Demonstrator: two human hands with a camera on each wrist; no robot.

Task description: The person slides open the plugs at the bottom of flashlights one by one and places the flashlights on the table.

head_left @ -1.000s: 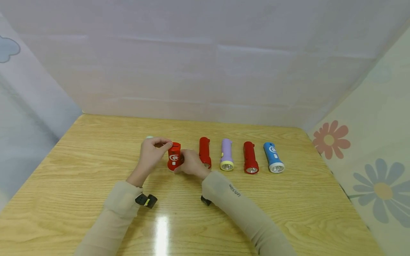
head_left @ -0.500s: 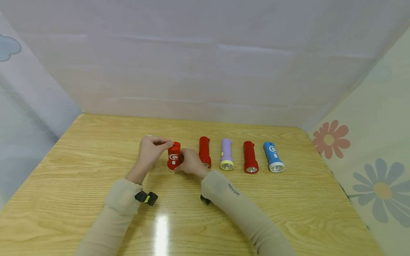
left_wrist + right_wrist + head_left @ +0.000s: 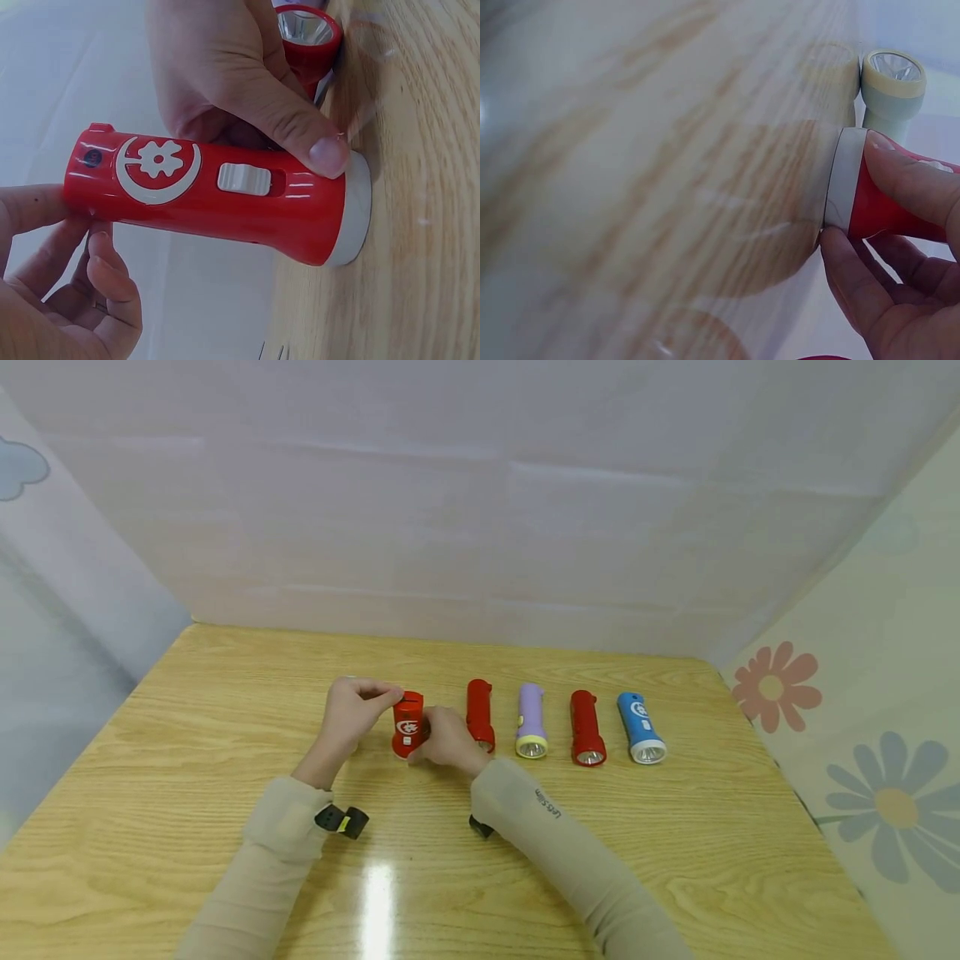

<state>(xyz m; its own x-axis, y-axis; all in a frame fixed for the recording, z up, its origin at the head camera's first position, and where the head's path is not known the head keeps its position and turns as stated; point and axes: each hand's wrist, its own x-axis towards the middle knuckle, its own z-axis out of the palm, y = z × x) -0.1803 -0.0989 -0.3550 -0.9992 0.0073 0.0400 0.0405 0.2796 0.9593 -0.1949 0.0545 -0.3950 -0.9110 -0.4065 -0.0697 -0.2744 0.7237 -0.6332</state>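
Note:
A red flashlight (image 3: 408, 727) with a white emblem and a white slide switch (image 3: 244, 179) stands upright, head down, at the table. Its white rim (image 3: 845, 180) is at the wood; whether it bears fully on it, I cannot tell. My left hand (image 3: 352, 714) pinches the tail end from the left, fingertips (image 3: 45, 206) at its edge. Low on the right side, my right hand (image 3: 450, 743) grips the head, its thumb (image 3: 326, 156) lying near the rim. A pale green flashlight with a cream head (image 3: 892, 79) is mostly hidden behind my left hand in the head view.
To the right lie a red flashlight (image 3: 478, 710), a purple one with a yellow rim (image 3: 531, 714), another red one (image 3: 585, 722) and a blue one with a white rim (image 3: 637, 718). They form a row on the wooden table (image 3: 712, 835). A pale curtain (image 3: 480, 527) hangs behind.
My left hand has shifted very slightly at the tail end. The upright red flashlight, my right hand and the row of flashlights stay where they were.

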